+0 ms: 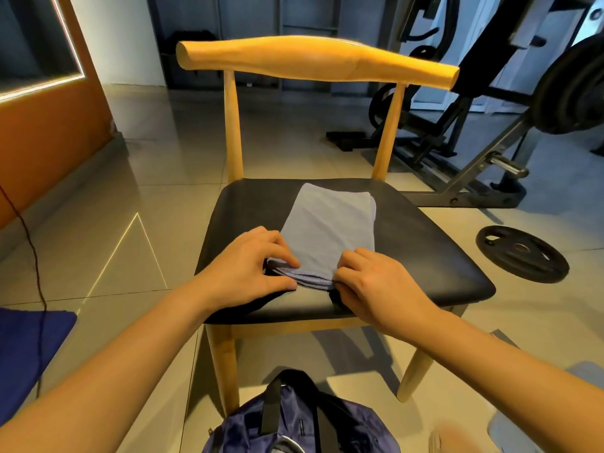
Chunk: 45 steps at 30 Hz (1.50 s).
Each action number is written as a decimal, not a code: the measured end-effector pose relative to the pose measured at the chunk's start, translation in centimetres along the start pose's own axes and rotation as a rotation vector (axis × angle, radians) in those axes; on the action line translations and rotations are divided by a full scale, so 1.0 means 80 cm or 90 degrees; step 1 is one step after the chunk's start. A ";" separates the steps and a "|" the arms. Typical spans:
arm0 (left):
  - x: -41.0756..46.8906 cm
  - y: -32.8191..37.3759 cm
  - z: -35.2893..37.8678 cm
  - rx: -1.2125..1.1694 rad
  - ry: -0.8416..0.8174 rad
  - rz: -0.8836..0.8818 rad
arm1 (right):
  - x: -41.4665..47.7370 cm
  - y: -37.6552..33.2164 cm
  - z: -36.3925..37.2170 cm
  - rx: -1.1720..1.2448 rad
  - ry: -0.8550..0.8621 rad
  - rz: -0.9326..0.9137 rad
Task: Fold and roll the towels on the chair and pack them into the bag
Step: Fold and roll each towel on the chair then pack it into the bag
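Note:
A light blue towel, folded into a long strip, lies on the black seat of a wooden chair. My left hand pinches the towel's near left corner between thumb and fingers. My right hand pinches the near right corner, where the layered edge is slightly lifted. A dark blue bag with black straps stands on the floor below the chair's front edge, between my arms.
A black weight plate lies on the tiled floor right of the chair. Gym equipment stands behind at the right. An orange panel and a thin cable are at the left, with a blue cloth on the floor.

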State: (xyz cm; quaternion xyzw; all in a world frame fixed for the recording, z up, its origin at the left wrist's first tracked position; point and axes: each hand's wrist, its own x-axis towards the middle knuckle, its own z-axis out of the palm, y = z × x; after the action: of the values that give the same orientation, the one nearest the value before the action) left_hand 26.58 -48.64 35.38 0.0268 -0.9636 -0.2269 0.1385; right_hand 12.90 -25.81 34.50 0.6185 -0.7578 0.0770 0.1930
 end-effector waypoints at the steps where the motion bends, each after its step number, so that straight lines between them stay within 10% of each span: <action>1: 0.001 -0.001 0.003 0.005 0.012 0.015 | 0.001 0.000 -0.002 0.027 -0.001 0.020; 8: 0.012 0.008 0.008 0.173 0.043 0.142 | 0.006 -0.007 -0.019 0.099 -0.049 0.096; 15: 0.013 0.007 0.008 0.068 0.039 0.064 | 0.003 -0.013 -0.005 -0.031 0.009 0.063; 25: 0.009 -0.001 0.012 -0.145 0.047 -0.021 | 0.003 0.019 -0.018 0.276 -0.112 0.264; 34: 0.019 -0.005 0.005 -0.025 0.111 -0.043 | 0.016 0.013 -0.018 0.183 -0.146 0.382; 45: 0.006 -0.022 0.006 0.111 0.159 0.147 | -0.008 0.014 -0.001 -0.100 0.054 0.108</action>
State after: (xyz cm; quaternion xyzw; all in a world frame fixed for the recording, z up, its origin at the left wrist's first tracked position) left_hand 25.95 -50.09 34.34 -0.0439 -0.9518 -0.1197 0.2789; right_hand 11.94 -24.92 34.43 0.5313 -0.8023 0.0600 0.2656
